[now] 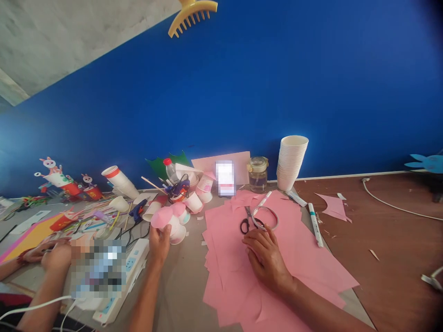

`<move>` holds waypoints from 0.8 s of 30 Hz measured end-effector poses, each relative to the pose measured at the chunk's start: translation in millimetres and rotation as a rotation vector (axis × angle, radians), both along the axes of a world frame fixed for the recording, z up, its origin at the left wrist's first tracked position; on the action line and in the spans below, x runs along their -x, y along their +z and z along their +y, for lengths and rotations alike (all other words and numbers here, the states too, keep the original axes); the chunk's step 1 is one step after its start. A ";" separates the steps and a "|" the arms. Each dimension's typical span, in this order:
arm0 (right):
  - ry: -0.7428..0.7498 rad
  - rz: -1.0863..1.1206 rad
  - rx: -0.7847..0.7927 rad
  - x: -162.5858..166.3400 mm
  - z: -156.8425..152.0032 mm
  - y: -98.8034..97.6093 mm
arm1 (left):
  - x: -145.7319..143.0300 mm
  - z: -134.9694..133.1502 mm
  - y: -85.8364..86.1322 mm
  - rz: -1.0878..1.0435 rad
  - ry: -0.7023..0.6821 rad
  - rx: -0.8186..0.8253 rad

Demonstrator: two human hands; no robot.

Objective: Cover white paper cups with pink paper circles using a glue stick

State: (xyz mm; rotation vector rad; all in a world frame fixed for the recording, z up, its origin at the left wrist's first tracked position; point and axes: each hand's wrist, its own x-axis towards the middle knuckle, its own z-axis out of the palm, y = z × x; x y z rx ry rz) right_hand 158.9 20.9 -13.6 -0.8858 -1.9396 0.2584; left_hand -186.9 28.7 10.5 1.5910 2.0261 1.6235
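My left hand is closed round a white paper cup with a pink paper disc on its end, held on its side just above the table. My right hand rests on a spread of pink paper sheets, fingers curled with the tips pressing on the paper. Just beyond its fingertips lie black-handled scissors and a ring of tape.
A tall stack of white cups, a glass jar, a marker, a glue gun and several loose cups crowd the back. Another person's hands work at the left beside a power strip. Brown tabletop lies at the right.
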 end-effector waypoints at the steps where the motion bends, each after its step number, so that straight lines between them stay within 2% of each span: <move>1: 0.001 0.001 -0.003 0.0 0.0 0.2 | -0.2 0.0 -1.6 0.015 0.020 0.023; 6: -0.004 -0.005 -0.003 0.4 -0.6 1.5 | -2.0 0.2 -9.4 0.040 0.101 0.079; 24: 0.003 -0.016 0.006 1.0 0.4 0.0 | 4.5 0.1 -15.3 -0.030 0.086 0.027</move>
